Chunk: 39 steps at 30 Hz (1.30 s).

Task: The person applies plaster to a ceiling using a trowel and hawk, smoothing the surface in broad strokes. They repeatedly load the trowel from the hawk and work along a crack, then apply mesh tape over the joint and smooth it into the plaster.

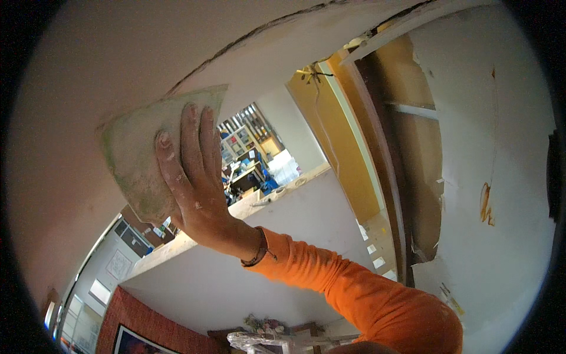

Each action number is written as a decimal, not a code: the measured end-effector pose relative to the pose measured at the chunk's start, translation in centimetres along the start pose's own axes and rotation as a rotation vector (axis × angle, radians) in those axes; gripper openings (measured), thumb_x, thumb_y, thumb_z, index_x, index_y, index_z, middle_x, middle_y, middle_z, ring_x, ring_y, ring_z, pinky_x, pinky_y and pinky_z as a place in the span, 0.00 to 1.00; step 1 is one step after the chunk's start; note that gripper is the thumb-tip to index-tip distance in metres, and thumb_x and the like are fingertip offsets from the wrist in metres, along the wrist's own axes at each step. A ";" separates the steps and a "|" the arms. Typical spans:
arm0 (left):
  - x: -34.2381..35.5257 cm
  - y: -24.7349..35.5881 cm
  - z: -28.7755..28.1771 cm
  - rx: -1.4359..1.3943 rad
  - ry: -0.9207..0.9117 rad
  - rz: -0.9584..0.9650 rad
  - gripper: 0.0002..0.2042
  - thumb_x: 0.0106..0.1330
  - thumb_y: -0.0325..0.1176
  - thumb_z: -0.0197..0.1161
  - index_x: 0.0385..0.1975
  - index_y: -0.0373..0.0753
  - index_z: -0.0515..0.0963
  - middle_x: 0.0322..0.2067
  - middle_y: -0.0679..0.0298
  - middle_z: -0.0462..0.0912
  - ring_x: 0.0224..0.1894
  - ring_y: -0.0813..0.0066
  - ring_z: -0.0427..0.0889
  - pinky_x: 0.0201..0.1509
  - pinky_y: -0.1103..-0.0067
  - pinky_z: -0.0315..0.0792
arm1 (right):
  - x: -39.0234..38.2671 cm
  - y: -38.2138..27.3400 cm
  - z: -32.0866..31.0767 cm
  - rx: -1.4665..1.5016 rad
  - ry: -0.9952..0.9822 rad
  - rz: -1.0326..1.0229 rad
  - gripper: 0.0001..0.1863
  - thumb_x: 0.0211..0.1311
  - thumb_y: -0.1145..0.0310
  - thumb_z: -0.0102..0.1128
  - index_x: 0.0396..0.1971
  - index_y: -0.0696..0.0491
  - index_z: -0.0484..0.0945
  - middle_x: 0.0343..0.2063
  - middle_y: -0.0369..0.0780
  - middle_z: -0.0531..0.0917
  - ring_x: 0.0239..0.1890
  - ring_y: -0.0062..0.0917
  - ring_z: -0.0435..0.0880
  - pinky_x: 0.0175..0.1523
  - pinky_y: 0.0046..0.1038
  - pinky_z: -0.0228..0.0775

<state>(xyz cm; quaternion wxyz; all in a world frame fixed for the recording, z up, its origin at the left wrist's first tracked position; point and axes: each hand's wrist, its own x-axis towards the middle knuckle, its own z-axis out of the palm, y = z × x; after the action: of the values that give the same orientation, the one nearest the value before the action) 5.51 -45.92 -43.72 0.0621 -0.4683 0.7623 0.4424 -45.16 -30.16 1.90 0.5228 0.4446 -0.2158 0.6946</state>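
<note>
My right hand [197,177], dusted with white plaster, reaches up from the lower right in an orange sleeve [354,289]. It holds a flat, pale grey-green plaster spreader [138,147] with thin green edges. Its fingers lie stretched along the near face; the thumb is mostly hidden. The spreader is up against the pale ceiling [76,94], or very close to it. From its top edge a dark, ragged crack [253,32] runs away to the upper right. My left hand is out of view.
At right, an opened wall [495,147] shows brown boards [413,141] inside. Loose yellowish wires [309,74] hang near a yellow panel [336,130]. A ledge [312,175] carrying tape rolls borders an opening onto a cluttered room. Below are a red wall [138,321] and a plastic-wrapped object [259,342].
</note>
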 end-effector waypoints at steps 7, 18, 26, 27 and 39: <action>-0.4 -2.3 -0.6 0.457 0.164 0.371 0.20 0.75 0.36 0.55 0.64 0.37 0.70 0.59 0.54 0.78 0.61 0.60 0.77 0.66 0.66 0.71 | -7.2 -0.1 -2.4 0.123 -0.301 0.046 0.46 0.57 0.65 0.69 0.75 0.36 0.56 0.77 0.53 0.47 0.76 0.64 0.43 0.70 0.74 0.37; -11.4 20.5 -6.3 -0.191 0.638 0.411 0.17 0.78 0.36 0.53 0.56 0.29 0.78 0.48 0.57 0.85 0.49 0.72 0.82 0.56 0.75 0.75 | -17.3 -7.9 -7.9 1.149 -0.010 1.929 0.22 0.68 0.57 0.58 0.55 0.54 0.74 0.48 0.39 0.82 0.51 0.30 0.83 0.58 0.35 0.75; -17.0 30.6 0.3 -0.372 0.509 0.687 0.30 0.70 0.49 0.66 0.63 0.32 0.71 0.57 0.57 0.78 0.59 0.73 0.75 0.67 0.70 0.67 | -17.9 -18.0 -3.5 1.498 -0.463 1.959 0.21 0.70 0.60 0.58 0.56 0.57 0.73 0.48 0.42 0.81 0.52 0.35 0.80 0.61 0.38 0.71; -17.2 30.8 1.1 -0.514 0.563 0.637 0.27 0.74 0.48 0.59 0.63 0.33 0.70 0.56 0.56 0.79 0.59 0.69 0.77 0.65 0.69 0.70 | -18.0 -19.5 -3.2 1.556 -0.476 2.040 0.15 0.70 0.65 0.57 0.51 0.57 0.79 0.42 0.40 0.84 0.48 0.31 0.82 0.59 0.36 0.72; -27.1 25.5 9.6 -1.183 1.300 0.404 0.24 0.81 0.45 0.40 0.63 0.30 0.68 0.53 0.47 0.82 0.51 0.47 0.84 0.55 0.62 0.78 | -24.0 -20.2 -6.8 1.090 -1.694 -0.005 0.32 0.60 0.58 0.67 0.62 0.57 0.72 0.52 0.48 0.80 0.56 0.43 0.74 0.59 0.47 0.64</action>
<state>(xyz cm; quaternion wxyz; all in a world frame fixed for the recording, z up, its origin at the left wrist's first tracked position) -2.12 -16.73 -19.97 -0.7113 -0.4384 0.3627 0.4126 -27.85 -30.51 -25.10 -0.0761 0.9709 -0.1683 0.1527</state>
